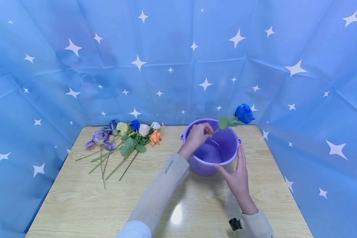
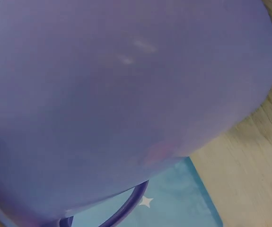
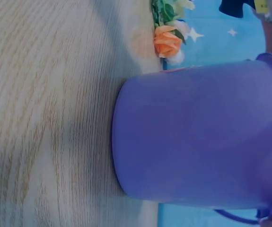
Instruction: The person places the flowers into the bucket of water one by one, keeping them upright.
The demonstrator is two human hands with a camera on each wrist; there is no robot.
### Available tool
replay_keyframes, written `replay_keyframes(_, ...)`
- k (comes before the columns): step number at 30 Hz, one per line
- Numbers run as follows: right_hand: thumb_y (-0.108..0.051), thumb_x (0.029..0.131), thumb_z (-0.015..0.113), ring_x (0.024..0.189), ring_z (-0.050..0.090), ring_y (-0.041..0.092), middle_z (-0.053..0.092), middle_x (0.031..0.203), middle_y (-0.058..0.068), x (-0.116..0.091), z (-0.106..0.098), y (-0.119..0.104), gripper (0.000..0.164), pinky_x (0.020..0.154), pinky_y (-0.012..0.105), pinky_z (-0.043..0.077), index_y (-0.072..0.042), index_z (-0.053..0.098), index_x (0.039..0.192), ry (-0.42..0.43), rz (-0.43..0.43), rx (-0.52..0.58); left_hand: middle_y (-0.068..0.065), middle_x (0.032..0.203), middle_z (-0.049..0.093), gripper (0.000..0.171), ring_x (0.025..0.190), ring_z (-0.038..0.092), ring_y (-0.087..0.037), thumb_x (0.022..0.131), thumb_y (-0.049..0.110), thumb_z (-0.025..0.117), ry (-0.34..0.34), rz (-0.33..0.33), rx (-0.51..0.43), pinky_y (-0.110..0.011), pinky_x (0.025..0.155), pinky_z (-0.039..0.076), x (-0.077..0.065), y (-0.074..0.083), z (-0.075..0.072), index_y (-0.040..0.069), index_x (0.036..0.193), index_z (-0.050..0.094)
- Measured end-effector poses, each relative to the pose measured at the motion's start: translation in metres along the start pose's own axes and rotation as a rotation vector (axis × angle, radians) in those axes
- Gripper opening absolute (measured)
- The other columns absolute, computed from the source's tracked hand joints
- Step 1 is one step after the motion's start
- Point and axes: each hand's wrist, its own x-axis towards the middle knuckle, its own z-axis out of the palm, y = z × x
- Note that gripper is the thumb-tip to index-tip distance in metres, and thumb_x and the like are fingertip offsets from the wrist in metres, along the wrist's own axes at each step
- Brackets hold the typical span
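Note:
A blue rose (image 1: 244, 113) with green leaves leans to the right above a purple bucket (image 1: 200, 168). My left hand (image 1: 198, 134) pinches its stem over the bucket's opening. The thumb of my right hand (image 1: 237, 177) is at the front rim, and its straight fingers lie along the right side by the handle joint. The bucket stands upright on the table. Its outer wall (image 2: 126, 94) fills most of the left wrist view. In the right wrist view the bucket's side (image 3: 197, 137) shows, with part of its handle (image 3: 235, 217) hanging behind.
Several flowers lie on the left of the wooden table (image 1: 77, 198): a purple iris (image 1: 99, 137), another blue rose (image 1: 135, 125), a pale pink rose (image 1: 144, 130) and an orange rose (image 1: 155, 137). Their stems point toward the front. A blue star-patterned cloth (image 1: 178, 49) hangs around the table.

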Motion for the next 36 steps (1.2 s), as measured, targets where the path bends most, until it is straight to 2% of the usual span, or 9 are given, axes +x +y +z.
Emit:
replay_keyframes(7, -0.022, 0.077, 0.087, 0.155, 0.014, 0.031, 0.01, 0.169, 0.006, -0.0001, -0.0005, -0.0017, 0.113, 0.124, 0.058, 0.02, -0.013, 0.012, 0.161, 0.003, 0.011, -0.006, 0.002, 0.091, 0.071, 0.012, 0.085, 0.062, -0.008, 0.085, 0.009, 0.078, -0.148, -0.042, 0.057, -0.015, 0.077, 0.049, 0.0069, 0.0002, 0.0043, 0.014, 0.091, 0.069)
replay_keyframes(11, -0.022, 0.076, 0.088, 0.156, 0.014, 0.028, 0.01, 0.169, 0.005, 0.0006, -0.0011, -0.0018, 0.114, 0.124, 0.058, 0.019, -0.015, 0.013, 0.161, 0.009, 0.012, -0.004, 0.004, 0.089, 0.068, 0.013, 0.085, 0.06, -0.008, 0.085, 0.009, 0.078, -0.192, -0.056, 0.082, -0.016, 0.078, 0.047, 0.008, 0.0018, 0.0043, 0.015, 0.089, 0.068)
replay_keyframes(22, -0.022, 0.077, 0.087, 0.156, 0.014, 0.028, 0.009, 0.169, 0.001, 0.002, -0.0006, -0.0016, 0.114, 0.124, 0.058, 0.019, -0.016, 0.011, 0.161, 0.003, 0.015, -0.013, 0.007, 0.083, 0.066, 0.015, 0.082, 0.059, -0.007, 0.084, 0.009, 0.079, -0.204, -0.065, 0.118, -0.017, 0.076, 0.046, 0.0054, 0.0017, 0.0036, 0.017, 0.084, 0.067)
replay_keyframes(29, -0.023, 0.077, 0.087, 0.156, 0.014, 0.028, 0.009, 0.169, 0.001, 0.0015, 0.0003, -0.001, 0.113, 0.123, 0.059, 0.02, -0.016, 0.011, 0.161, -0.003, 0.032, -0.017, 0.011, 0.079, 0.064, 0.018, 0.078, 0.059, -0.006, 0.082, 0.011, 0.081, -0.186, -0.1, 0.174, -0.019, 0.073, 0.046, 0.0038, -0.0002, 0.0071, 0.021, 0.081, 0.066)
replay_keyframes(36, -0.023, 0.077, 0.087, 0.156, 0.013, 0.028, 0.009, 0.169, 0.001, 0.0009, 0.0024, 0.0002, 0.114, 0.124, 0.058, 0.019, -0.016, 0.011, 0.161, -0.005, 0.034, -0.014, 0.01, 0.077, 0.064, 0.02, 0.076, 0.058, -0.006, 0.081, 0.009, 0.081, -0.181, -0.108, 0.152, -0.018, 0.072, 0.046, 0.0041, -0.0041, 0.0104, 0.021, 0.08, 0.065)
